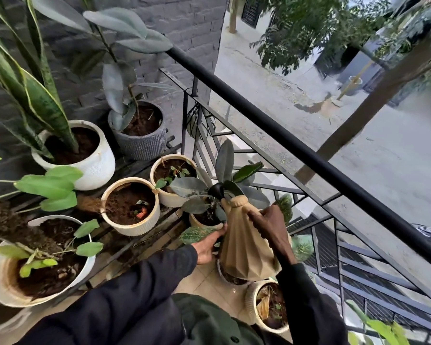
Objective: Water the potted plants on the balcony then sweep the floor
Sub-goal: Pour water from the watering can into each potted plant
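You are standing on the balcony of a home, raised above a street. A black metal railing point(284, 135) with thin bars beneath runs diagonally from the upper middle of the frame to the lower right. Beyond it you see the paved street point(396, 158) below and a tree point(309, 23). A dark grey brick wall point(184, 26) closes off the upper left. A white pot point(97, 168), a cream pot point(135, 226) and a grey pot point(144, 146), all planted, crowd a low black rack point(135, 241) on the left. More pots stand on the beige tiled floor point(204, 277) at bottom centre.
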